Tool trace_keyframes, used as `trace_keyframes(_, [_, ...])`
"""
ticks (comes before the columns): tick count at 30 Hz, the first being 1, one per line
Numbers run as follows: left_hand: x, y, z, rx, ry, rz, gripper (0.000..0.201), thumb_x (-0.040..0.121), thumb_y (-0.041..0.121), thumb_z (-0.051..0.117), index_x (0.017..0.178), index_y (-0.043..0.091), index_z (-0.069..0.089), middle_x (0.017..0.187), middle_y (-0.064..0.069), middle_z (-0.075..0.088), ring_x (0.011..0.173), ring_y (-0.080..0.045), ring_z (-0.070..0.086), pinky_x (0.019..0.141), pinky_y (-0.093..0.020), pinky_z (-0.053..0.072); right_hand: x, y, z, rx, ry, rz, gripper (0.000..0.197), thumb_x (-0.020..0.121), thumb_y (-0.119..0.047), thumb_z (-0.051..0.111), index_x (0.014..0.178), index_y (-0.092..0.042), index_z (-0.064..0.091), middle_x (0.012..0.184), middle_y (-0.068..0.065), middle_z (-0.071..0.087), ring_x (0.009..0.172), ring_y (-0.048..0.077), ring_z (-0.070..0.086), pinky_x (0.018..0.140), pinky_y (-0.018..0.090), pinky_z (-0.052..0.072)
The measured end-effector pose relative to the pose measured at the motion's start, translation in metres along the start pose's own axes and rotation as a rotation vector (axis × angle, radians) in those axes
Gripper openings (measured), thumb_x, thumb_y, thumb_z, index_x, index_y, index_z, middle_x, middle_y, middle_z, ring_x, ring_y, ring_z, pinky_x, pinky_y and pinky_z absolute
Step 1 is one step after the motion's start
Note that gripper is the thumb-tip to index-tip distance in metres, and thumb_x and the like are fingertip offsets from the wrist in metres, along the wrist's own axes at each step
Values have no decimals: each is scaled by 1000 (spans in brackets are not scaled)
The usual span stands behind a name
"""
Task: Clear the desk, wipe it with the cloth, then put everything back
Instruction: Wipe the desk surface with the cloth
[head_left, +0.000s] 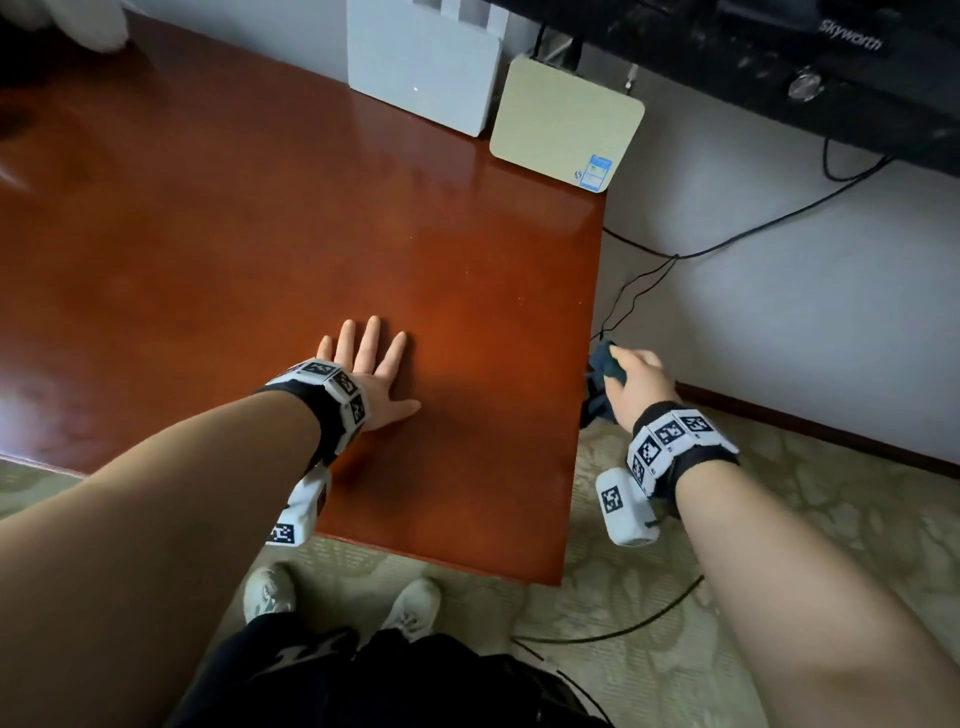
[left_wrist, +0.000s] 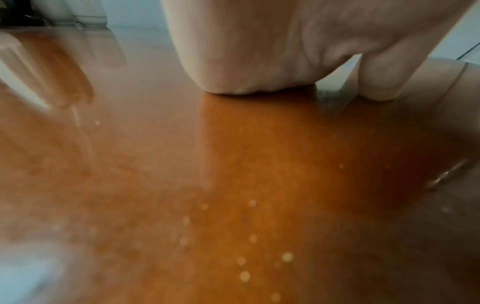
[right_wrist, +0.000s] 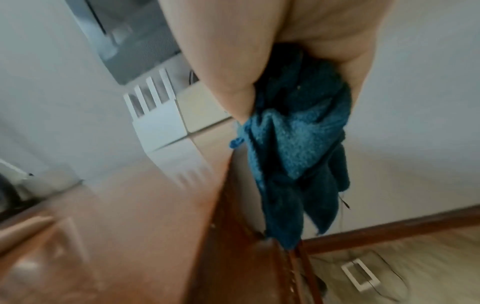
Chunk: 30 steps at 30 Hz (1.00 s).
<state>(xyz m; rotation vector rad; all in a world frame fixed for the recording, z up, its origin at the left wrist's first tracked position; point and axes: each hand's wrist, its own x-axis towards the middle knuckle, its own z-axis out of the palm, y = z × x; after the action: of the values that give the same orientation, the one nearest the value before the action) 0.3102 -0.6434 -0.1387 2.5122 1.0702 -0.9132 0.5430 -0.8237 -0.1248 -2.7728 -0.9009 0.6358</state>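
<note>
White router (head_left: 423, 67) and beige box (head_left: 563, 122) crowd desk (head_left: 234, 218) rear.

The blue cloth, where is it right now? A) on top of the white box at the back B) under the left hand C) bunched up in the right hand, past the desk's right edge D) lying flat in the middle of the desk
C: the right hand grips the blue cloth, which hangs down beside the desk edge, while the left hand lies flat on bare wood.
</note>
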Motion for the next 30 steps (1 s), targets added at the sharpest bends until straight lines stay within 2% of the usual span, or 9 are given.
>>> trace_keyframes(5, [-5,-1,2,-9,49,13,85,90,66,33,148,30,-18,155,-4,-27,143,-28,-23,116,-45,-10,-43,-30,-11,94,64,-269,48,94,-14,48,141,-18,40,146,1,34,127,23,44,98,26,36])
trace_keyframes(9, [-9,-2,5,-6,95,31,82,91,65,31,149,29,-15,156,-4,-25,144,-28,-22,117,-45,-10,-99,-59,-3,2,-79,-470,65,89,-35,56,146,-31,24,149,-2,30,134,21,36,101,33,37])
trace_keyframes(11, [-11,-4,8,10,102,41,80,92,65,28,149,29,-15,156,-4,-24,144,-28,-21,117,-44,-9,-124,-62,17,-300,-177,-545,82,85,-60,45,149,-35,1,156,-2,12,145,24,10,114,41,16])
trace_keyframes(13, [-13,-5,10,34,107,47,77,93,64,24,149,29,-15,156,-4,-24,144,-28,-20,117,-44,-9,-136,-60,44,-546,-243,-604,86,75,-77,17,142,-42,-23,158,-1,-12,144,28,-20,114,51,-10])
trace_keyframes(15, [-16,-7,13,55,114,53,75,93,63,21,149,28,-15,156,-4,-23,144,-27,-20,117,-43,-9,-138,-58,63,-562,-315,-585,79,72,-76,5,141,-47,-19,157,-2,-21,140,31,-31,113,55,-16])
trace_keyframes(18, [-17,-7,15,68,114,59,73,94,62,18,149,28,-16,156,-3,-24,144,-27,-20,117,-43,-9,-133,-63,70,-462,-331,-491,54,92,-61,23,144,-51,10,158,-8,-13,143,29,-23,116,54,-5])
trace_keyframes(24, [-17,-7,16,67,123,58,74,93,63,18,149,28,-16,156,-3,-24,144,-28,-20,117,-44,-9,-146,-35,69,-386,-156,-326,43,97,-46,35,139,-37,35,154,-2,19,142,27,14,110,44,25])
trace_keyframes(27, [-15,-7,17,57,121,53,75,92,65,18,149,29,-16,156,-3,-24,144,-27,-20,117,-44,-9,-153,2,54,-254,-210,-49,38,97,-38,40,134,-27,40,143,6,31,117,30,46,90,36,46])
trace_keyframes(30, [-16,-7,19,48,124,54,75,93,64,18,149,28,-15,156,-2,-24,144,-27,-20,117,-44,-9,-159,39,41,-157,-209,141,33,96,-30,47,128,-22,44,133,9,39,98,28,56,78,33,49])
